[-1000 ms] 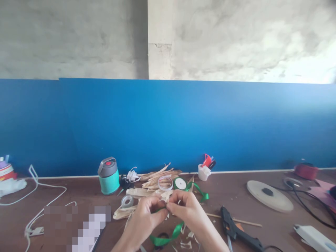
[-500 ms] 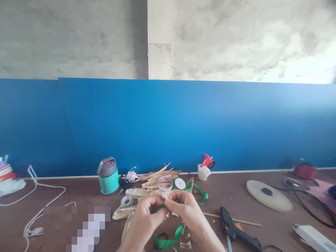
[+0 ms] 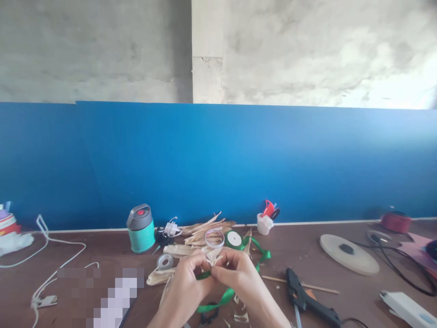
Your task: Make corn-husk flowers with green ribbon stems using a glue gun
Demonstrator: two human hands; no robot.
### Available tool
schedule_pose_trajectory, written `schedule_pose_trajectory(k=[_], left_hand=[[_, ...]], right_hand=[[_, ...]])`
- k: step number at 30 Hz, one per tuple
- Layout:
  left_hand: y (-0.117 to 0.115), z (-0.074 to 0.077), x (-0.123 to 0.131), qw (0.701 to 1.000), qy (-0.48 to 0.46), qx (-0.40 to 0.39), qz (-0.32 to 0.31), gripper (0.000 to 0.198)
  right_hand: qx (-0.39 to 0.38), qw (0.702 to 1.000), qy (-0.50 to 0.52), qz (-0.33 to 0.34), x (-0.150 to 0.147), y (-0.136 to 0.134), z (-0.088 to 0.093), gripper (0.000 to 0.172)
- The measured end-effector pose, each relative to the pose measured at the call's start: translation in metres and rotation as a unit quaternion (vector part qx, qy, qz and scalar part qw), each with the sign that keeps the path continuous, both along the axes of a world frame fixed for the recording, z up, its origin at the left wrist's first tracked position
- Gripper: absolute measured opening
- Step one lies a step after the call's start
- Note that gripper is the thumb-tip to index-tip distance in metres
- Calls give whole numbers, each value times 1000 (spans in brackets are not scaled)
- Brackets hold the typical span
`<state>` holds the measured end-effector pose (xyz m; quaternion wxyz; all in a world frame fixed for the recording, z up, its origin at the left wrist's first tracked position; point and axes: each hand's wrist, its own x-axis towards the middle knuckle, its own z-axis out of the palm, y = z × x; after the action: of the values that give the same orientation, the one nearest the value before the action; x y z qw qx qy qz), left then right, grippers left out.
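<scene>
Close together above the table, my left hand (image 3: pixel 191 279) and my right hand (image 3: pixel 239 275) pinch a small cream-coloured husk flower (image 3: pixel 214 257) between thumbs and fingertips. A green ribbon (image 3: pixel 203 275) shows at its base under the fingers. More of that ribbon (image 3: pixel 225 298) loops down below the hands; whether it is one piece is partly hidden. Just beyond the fingers stand a green ribbon spool (image 3: pixel 235 239) and a clear tape roll (image 3: pixel 215 238). Dried corn husks (image 3: pixel 201 232) lie behind and to the left of my hands.
A black glue gun (image 3: pixel 302 296) and a thin stick (image 3: pixel 321 288) lie at right, past them a round lid (image 3: pixel 348 255). A teal flask (image 3: pixel 141 230), a smaller tape roll (image 3: pixel 165 262) and white cables (image 3: pixel 51 273) are left. A white cup (image 3: pixel 264 224) holds scissors at the back.
My fingers have shifted slightly around the husk flower, and more of its pale petals show above them. The ribbon loop below has swung a little to the left and up.
</scene>
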<state>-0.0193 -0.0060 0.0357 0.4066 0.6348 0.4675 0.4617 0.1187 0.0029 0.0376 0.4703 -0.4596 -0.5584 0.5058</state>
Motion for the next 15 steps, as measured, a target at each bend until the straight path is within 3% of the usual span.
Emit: schedule_pose_trajectory(k=[5, 15], left_hand=[[0, -3, 4, 999, -18, 19, 26, 20], [-2, 5, -1, 999, 7, 40, -4, 22]], right_hand=[[21, 999, -1, -34, 0, 1, 3, 15], [14, 1000, 0, 7, 6, 6, -4, 16]])
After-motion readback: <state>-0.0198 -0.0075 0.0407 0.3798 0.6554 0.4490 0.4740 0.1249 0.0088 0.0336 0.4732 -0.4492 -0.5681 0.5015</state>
